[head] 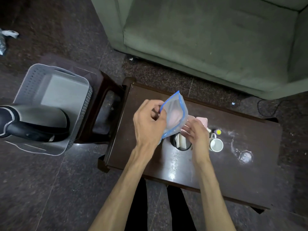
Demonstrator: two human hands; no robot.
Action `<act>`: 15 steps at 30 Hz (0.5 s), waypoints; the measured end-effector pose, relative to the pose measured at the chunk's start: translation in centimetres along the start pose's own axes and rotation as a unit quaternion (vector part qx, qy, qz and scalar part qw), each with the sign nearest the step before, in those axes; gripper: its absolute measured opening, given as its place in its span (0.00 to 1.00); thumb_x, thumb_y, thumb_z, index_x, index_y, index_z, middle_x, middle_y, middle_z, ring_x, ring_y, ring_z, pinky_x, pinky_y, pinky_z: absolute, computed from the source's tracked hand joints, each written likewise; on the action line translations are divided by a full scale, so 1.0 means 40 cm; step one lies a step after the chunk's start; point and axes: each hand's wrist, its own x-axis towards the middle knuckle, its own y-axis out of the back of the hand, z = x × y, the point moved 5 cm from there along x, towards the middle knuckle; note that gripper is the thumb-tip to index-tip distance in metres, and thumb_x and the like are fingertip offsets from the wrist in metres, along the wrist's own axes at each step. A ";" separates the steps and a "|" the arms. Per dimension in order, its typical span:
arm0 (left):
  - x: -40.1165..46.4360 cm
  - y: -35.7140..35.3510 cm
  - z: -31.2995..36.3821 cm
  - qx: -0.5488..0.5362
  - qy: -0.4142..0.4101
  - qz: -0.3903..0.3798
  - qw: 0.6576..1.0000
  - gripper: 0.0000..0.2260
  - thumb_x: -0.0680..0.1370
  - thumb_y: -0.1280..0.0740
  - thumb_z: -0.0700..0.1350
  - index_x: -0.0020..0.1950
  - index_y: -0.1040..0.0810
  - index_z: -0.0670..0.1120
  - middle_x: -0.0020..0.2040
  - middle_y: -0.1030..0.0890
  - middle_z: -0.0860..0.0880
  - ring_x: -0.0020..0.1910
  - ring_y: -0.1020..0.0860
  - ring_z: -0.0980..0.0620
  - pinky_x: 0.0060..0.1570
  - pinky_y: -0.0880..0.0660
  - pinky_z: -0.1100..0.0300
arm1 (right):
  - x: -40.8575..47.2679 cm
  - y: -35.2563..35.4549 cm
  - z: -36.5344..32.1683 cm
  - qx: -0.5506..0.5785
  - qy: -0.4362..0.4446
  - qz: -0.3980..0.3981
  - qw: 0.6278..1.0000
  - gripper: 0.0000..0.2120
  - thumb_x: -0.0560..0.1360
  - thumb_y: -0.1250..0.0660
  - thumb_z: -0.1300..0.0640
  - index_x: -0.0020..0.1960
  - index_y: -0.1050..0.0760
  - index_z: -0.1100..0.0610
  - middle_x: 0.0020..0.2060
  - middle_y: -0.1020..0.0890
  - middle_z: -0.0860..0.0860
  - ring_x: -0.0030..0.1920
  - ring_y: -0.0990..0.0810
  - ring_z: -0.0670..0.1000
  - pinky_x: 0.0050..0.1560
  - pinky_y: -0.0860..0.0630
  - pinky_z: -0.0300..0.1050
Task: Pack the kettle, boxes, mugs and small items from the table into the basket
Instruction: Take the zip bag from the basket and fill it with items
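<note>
Over the dark wooden table [233, 172], my left hand [148, 124] grips the top edge of a clear zip bag with blue trim [175, 114]. My right hand [195, 132] holds the bag's lower side, fingers curled on it. Under my hands stands a black mug [180, 144] with pale items inside. A white mug [216, 144] sits to its right, with a small purple-and-yellow item [218, 131] and a pink box [202, 120] behind. The grey perforated basket [30, 84] rests on a stool at left; a silver-and-black kettle [33, 122] lies in it.
A green sofa [208, 39] stands beyond the table. The basket's dark stool [106, 90] touches the table's left end. White marks and a clear round item [245, 156] lie on the table's right part. A cable [266, 107] runs on the floor at right.
</note>
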 end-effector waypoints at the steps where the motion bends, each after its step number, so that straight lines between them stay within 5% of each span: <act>1: 0.004 0.004 0.000 -0.005 0.000 0.000 1.000 0.08 0.72 0.29 0.36 0.47 0.15 0.47 0.38 0.22 0.53 0.31 0.24 0.49 0.34 0.26 0.57 | -0.011 -0.031 -0.034 -0.003 0.003 -0.052 0.999 0.22 0.75 0.34 0.42 0.62 0.19 0.53 0.56 0.13 0.53 0.55 0.14 0.52 0.56 0.19 0.46; 4: 0.019 0.025 0.004 -0.016 -0.007 0.005 1.000 0.07 0.73 0.28 0.37 0.48 0.16 0.46 0.40 0.21 0.53 0.31 0.23 0.47 0.34 0.23 0.51 | -0.037 -0.110 -0.100 -0.036 0.010 -0.140 0.989 0.32 0.73 0.35 0.35 0.72 0.25 0.51 0.65 0.16 0.53 0.65 0.18 0.55 0.65 0.22 0.53; 6: 0.028 0.038 0.007 -0.031 -0.011 -0.002 0.999 0.07 0.73 0.27 0.39 0.50 0.16 0.46 0.41 0.21 0.54 0.32 0.22 0.47 0.34 0.22 0.50 | -0.047 -0.150 -0.128 -0.041 0.024 -0.169 0.984 0.29 0.75 0.34 0.39 0.72 0.26 0.51 0.66 0.17 0.54 0.67 0.19 0.57 0.67 0.22 0.57; 9: 0.041 0.055 0.022 -0.038 -0.028 -0.048 0.998 0.13 0.74 0.28 0.42 0.57 0.16 0.48 0.45 0.21 0.57 0.39 0.19 0.51 0.38 0.21 0.55 | -0.059 -0.221 -0.157 -0.033 0.048 -0.210 0.976 0.20 0.79 0.31 0.52 0.69 0.23 0.56 0.62 0.16 0.52 0.64 0.18 0.53 0.63 0.20 0.51; 12: 0.042 0.076 0.041 -0.074 -0.047 -0.108 0.990 0.19 0.73 0.33 0.39 0.64 0.18 0.45 0.51 0.19 0.57 0.49 0.16 0.51 0.46 0.18 0.55 | -0.063 -0.275 -0.171 -0.046 0.060 -0.180 0.981 0.14 0.79 0.29 0.61 0.63 0.23 0.64 0.49 0.17 0.56 0.52 0.18 0.51 0.56 0.20 0.48; 15: 0.051 0.140 0.028 -0.146 -0.006 -0.075 0.986 0.20 0.74 0.35 0.34 0.62 0.17 0.50 0.47 0.16 0.52 0.42 0.16 0.49 0.42 0.19 0.50 | -0.049 -0.301 -0.176 -0.050 0.054 -0.127 0.989 0.09 0.80 0.32 0.63 0.58 0.18 0.60 0.52 0.14 0.61 0.52 0.16 0.55 0.58 0.20 0.55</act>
